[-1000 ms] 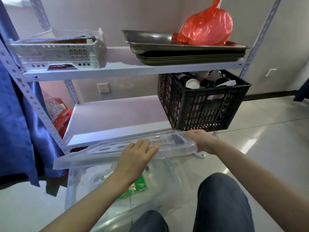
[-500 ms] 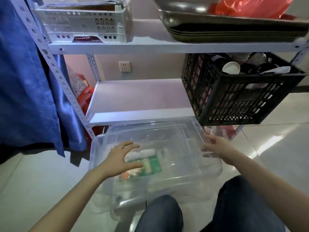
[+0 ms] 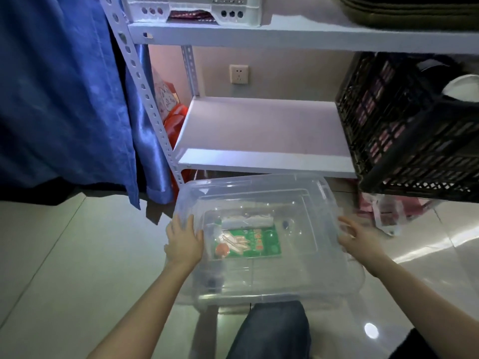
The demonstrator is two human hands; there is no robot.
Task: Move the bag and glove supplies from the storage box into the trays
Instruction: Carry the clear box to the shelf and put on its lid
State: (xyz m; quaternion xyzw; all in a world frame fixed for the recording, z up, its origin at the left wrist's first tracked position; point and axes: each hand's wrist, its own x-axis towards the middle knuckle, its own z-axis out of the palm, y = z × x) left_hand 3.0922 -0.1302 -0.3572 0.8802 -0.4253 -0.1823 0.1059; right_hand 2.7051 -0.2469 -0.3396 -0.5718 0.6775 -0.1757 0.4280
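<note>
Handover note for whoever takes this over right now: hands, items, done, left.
Left hand: flat on the storage box's left rim. Right hand: at its right rim, grip blurred.
Green glove packet and white bundle lie inside the box, which sits on the floor.
Done: nothing out yet.
Left: move both into the trays on the upper shelf.

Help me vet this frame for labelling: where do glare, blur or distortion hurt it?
Head view: dim, bluish light overall; a glare spot on the floor tiles; the right hand is motion-blurred while the left hand is sharper; reflections on the clear storage box haze the green packet; wide-angle distortion bends the shelf upright.
</note>
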